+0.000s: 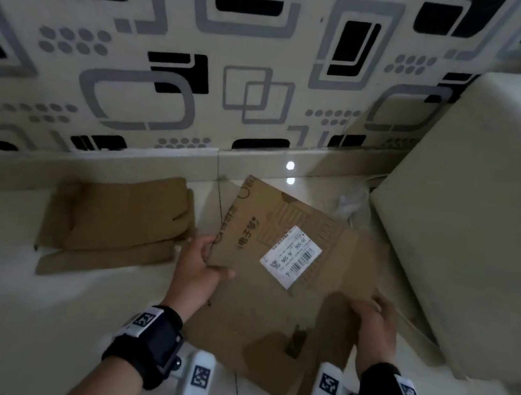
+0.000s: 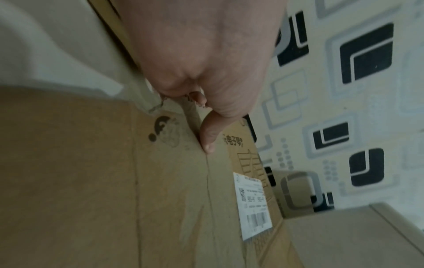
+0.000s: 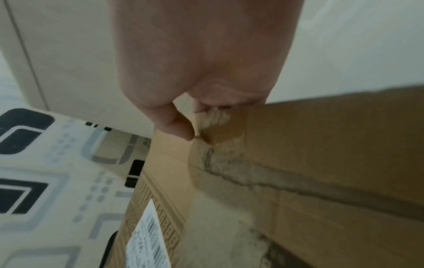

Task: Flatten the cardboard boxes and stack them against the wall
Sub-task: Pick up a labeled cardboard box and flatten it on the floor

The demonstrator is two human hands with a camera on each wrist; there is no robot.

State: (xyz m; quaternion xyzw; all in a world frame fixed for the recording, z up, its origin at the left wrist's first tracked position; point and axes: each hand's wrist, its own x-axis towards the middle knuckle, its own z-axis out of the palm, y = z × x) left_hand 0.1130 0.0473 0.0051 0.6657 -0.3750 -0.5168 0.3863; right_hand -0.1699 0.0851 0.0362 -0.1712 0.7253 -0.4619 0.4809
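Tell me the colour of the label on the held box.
White with black print, on the label; head view shows it best.

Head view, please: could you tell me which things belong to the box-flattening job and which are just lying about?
Job:
labelled box, held by left hand and right hand
flattened boxes
wall

Lying about:
white cabinet
crumpled plastic

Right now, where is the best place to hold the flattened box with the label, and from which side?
Hold the flattened box by its two opposite side edges, as the left hand and right hand do: it is wide, thin and floppy.
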